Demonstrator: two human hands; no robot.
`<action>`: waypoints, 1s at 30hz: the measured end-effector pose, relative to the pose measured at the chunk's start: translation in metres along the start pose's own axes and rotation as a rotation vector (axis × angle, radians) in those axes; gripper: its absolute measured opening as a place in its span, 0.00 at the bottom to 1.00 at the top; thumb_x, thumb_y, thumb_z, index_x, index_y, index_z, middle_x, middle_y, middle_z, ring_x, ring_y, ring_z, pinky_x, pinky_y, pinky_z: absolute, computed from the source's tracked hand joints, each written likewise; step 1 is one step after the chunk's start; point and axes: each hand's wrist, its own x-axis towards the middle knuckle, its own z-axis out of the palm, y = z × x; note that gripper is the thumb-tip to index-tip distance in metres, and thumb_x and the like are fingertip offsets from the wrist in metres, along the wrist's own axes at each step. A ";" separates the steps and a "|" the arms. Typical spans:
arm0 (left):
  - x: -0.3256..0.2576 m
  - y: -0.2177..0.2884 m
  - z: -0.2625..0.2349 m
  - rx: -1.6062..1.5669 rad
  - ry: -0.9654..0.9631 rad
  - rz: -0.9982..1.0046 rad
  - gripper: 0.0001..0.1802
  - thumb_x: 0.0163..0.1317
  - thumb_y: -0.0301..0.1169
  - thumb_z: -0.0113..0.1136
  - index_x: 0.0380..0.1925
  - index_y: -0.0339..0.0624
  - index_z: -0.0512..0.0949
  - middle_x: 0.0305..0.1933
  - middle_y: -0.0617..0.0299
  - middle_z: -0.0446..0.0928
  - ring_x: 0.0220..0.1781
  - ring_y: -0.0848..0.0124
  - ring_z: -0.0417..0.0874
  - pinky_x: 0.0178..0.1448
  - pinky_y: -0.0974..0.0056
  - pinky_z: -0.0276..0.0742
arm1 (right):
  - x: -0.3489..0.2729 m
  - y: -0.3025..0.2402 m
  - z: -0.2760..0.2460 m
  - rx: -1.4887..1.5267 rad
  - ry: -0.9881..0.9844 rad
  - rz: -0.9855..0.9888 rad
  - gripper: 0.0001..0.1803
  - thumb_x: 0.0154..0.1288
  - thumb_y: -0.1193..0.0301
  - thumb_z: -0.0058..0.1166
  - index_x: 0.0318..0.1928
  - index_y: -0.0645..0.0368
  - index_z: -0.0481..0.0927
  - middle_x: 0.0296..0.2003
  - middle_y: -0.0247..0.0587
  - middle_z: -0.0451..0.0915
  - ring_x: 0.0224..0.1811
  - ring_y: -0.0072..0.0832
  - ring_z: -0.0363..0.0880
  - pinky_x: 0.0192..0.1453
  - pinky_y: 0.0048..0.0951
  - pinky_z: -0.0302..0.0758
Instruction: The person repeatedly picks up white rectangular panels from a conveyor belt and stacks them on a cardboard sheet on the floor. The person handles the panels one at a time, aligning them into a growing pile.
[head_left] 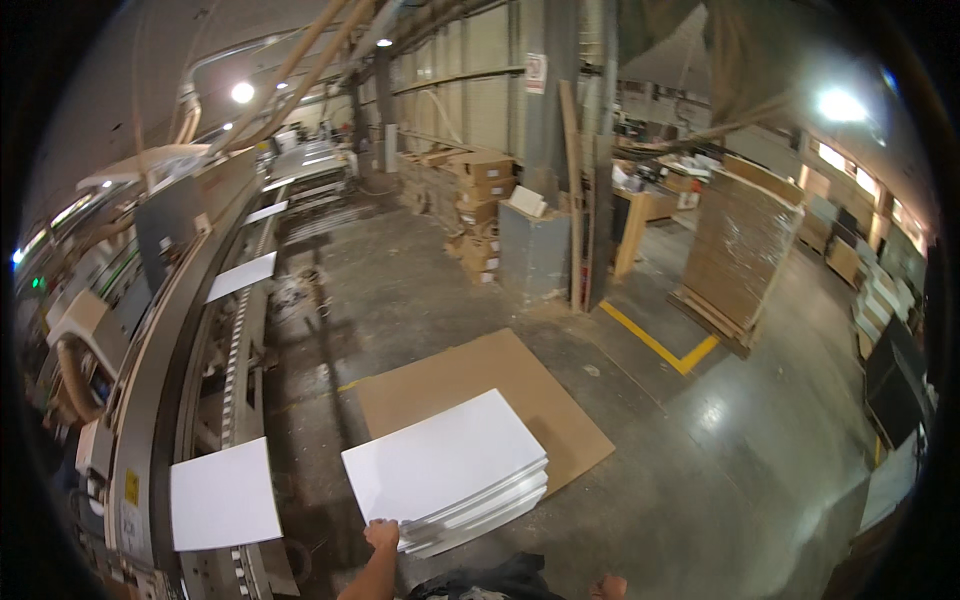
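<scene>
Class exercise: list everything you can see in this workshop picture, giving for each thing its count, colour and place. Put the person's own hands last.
Stack of panels: one stack, white, on the brown board near the bottom centre.
Brown board: one, flat on the concrete floor under the stack.
Single panels on the conveyor line: several, white, spaced along the machine at left.
Wrapped pallet load: one, brown, right of centre.
Cardboard boxes: a pile, brown, by the far column.
Floor marking: yellow corner line, before the pallet.
Left hand: on the near corner of the stack.
Right hand: barely showing at the bottom edge, grip unclear.
</scene>
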 end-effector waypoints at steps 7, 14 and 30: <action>-0.011 -0.015 0.041 -0.173 -0.107 -0.161 0.17 0.56 0.36 0.67 0.41 0.37 0.77 0.37 0.50 0.77 0.34 0.55 0.80 0.40 0.48 0.79 | 0.037 0.101 -0.006 0.093 -0.317 -0.105 0.12 0.71 0.69 0.53 0.43 0.68 0.80 0.30 0.44 0.82 0.25 0.33 0.83 0.28 0.39 0.79; -0.001 -0.070 0.012 -0.253 -0.339 -0.204 0.12 0.62 0.29 0.69 0.40 0.36 0.78 0.30 0.56 0.80 0.28 0.66 0.80 0.27 0.59 0.75 | -0.016 -0.086 0.078 -0.263 -0.312 -0.231 0.10 0.66 0.72 0.57 0.41 0.67 0.83 0.27 0.41 0.83 0.24 0.31 0.83 0.27 0.33 0.78; -0.170 -0.201 -0.222 -0.972 0.124 -0.274 0.12 0.61 0.20 0.64 0.43 0.30 0.74 0.31 0.56 0.78 0.30 0.64 0.84 0.35 0.54 0.88 | -0.060 -0.203 0.298 -1.067 -0.379 -0.674 0.39 0.70 0.39 0.45 0.54 0.67 0.78 0.54 0.60 0.80 0.57 0.55 0.79 0.59 0.51 0.75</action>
